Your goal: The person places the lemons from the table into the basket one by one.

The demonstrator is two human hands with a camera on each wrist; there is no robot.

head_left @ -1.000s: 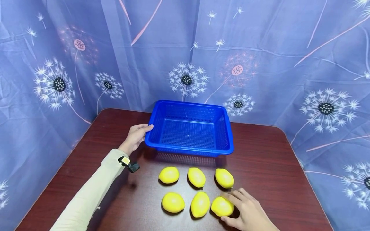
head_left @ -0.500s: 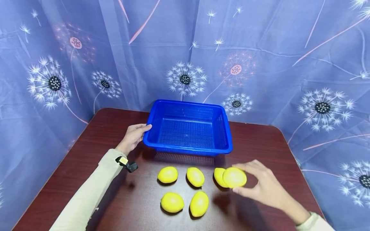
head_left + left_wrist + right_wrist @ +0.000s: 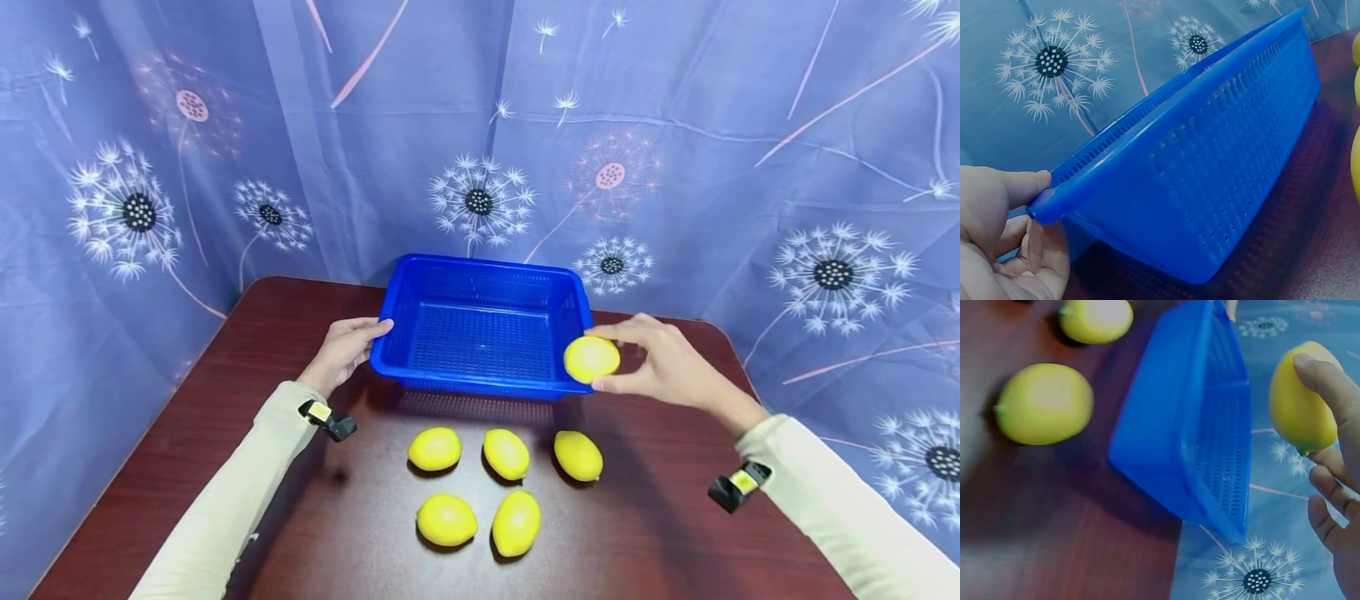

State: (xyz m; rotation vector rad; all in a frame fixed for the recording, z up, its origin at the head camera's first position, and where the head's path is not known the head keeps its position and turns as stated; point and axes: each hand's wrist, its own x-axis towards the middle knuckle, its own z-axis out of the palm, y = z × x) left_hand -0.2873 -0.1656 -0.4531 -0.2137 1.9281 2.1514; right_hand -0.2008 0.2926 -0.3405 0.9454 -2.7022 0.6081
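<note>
A blue perforated plastic basket (image 3: 480, 386) stands toward the back of the table, with nothing inside it. My left hand (image 3: 345, 354) pinches its left rim; in the left wrist view the thumb (image 3: 1025, 186) lies on top of the rim and the fingers curl beneath. Between thumb and fingertips my right hand (image 3: 660, 362) holds a lemon (image 3: 592, 359), which overlaps the basket's right front corner in the head view. The right wrist view shows this lemon (image 3: 1304, 400) up above the basket's rim. Other lemons (image 3: 506, 455) lie in two rows in front of the basket.
The dark red wooden table (image 3: 300, 517) has rounded back corners. A blue curtain (image 3: 675, 100) with dandelion prints hangs close behind the basket and along both sides. Black straps (image 3: 738, 485) sit on the cuffs of both sleeves.
My right hand has gripped the lemon at the right of the front row, lifted it and carried it forward to the basket's right side. The left hand has kept its hold on the rim.
</note>
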